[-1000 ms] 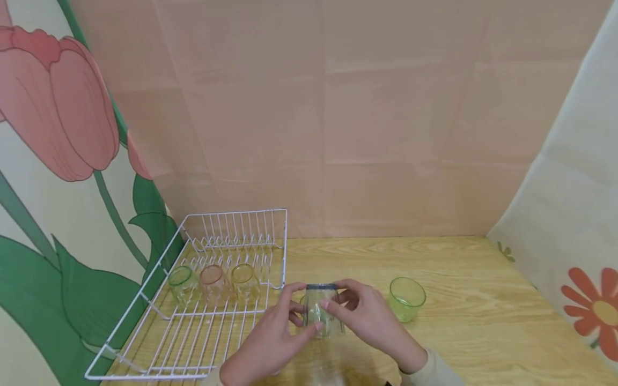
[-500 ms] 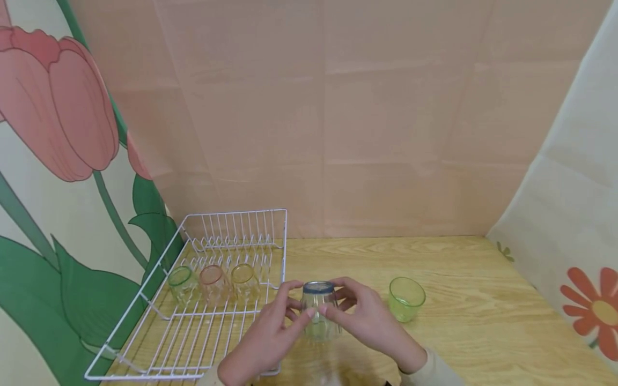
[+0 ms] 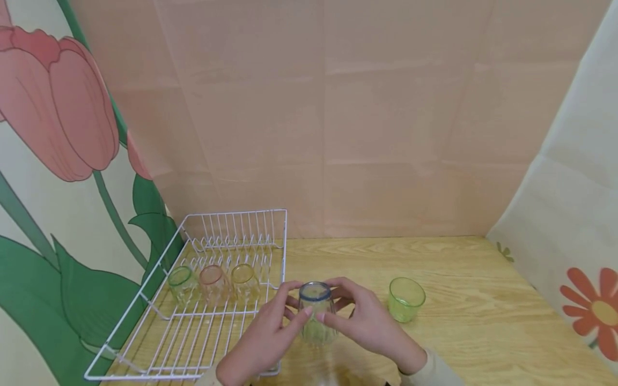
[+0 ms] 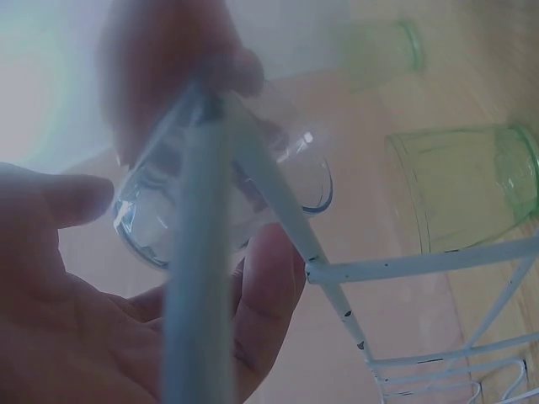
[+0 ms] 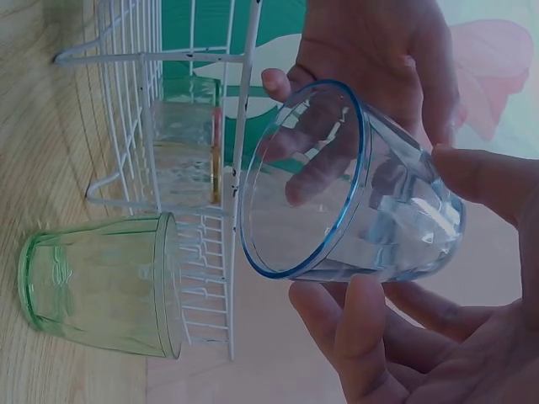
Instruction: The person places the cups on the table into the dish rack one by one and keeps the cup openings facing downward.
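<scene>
Both hands hold a clear glass tumbler [image 3: 316,300] with a blue tint, mouth down, above the table. Its blue-tinged base faces up in the head view; its wide rim tilts downward in the right wrist view. My left hand [image 3: 267,331] grips its left side and my right hand [image 3: 368,321] its right side, thumbs on the near face, fingers curled behind. An upright green glass [image 5: 105,290] stands below and behind the tumbler; in the head view it shows only faintly through the held one. Another upright green glass [image 3: 407,301] stands right of my right hand.
A white wire dish rack [image 3: 193,343] stands on the left. Upside down in it sit a green glass [image 3: 183,287], a pink glass [image 3: 215,286] and a yellow glass [image 3: 245,284] in a row. Behind the wooden table [image 3: 463,332] hangs a plain pinkish backdrop [image 3: 386,161].
Between my hands the blue-tinted tumbler has tipped so its base shows more from above, shifting slightly left. My fingers have adjusted around it. The rack and other glasses have not moved.
</scene>
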### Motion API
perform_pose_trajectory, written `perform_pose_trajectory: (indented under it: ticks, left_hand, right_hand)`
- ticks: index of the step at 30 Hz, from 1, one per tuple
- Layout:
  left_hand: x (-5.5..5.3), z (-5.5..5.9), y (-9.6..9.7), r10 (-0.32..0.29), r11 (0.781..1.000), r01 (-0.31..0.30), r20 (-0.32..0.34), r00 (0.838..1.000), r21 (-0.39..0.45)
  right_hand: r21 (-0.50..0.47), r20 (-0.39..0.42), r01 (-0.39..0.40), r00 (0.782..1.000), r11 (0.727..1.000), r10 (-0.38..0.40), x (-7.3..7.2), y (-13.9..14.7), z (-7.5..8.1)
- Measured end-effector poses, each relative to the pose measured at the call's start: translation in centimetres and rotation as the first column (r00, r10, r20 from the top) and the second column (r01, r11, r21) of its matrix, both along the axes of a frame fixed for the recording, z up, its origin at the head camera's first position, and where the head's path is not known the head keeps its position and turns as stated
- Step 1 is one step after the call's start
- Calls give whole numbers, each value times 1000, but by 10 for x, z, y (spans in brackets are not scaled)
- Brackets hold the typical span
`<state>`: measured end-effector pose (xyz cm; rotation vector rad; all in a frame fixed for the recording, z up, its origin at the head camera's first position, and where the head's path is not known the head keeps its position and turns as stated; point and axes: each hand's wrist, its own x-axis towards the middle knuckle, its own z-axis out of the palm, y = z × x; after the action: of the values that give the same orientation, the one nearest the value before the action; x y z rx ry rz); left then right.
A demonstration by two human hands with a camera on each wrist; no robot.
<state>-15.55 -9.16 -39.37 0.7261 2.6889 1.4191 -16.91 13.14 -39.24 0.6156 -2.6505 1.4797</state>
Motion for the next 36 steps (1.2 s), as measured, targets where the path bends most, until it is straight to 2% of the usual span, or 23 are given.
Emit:
perform_pose_trajectory:
  ticks: [11, 23, 29, 36]
  left_hand:
    - [0, 3, 0, -3, 1000, 3, -21, 1000, -14]
    - [1, 6, -3, -20, 1000, 20, 2, 1000, -20]
    - [3, 6, -3, -26, 999, 26, 17, 1000, -27]
    - [3, 4, -2, -1, 999, 0, -25, 1000, -34]
  right_hand:
    - [12, -37, -5, 999, 1000, 5, 0, 0, -1]
    - [25, -28, -46, 999, 999, 46, 1, 1, 0]
    - [37, -42, -41, 998, 998, 43, 1, 0, -1]
    - [30, -87, -53, 995, 998, 56, 3, -2, -3]
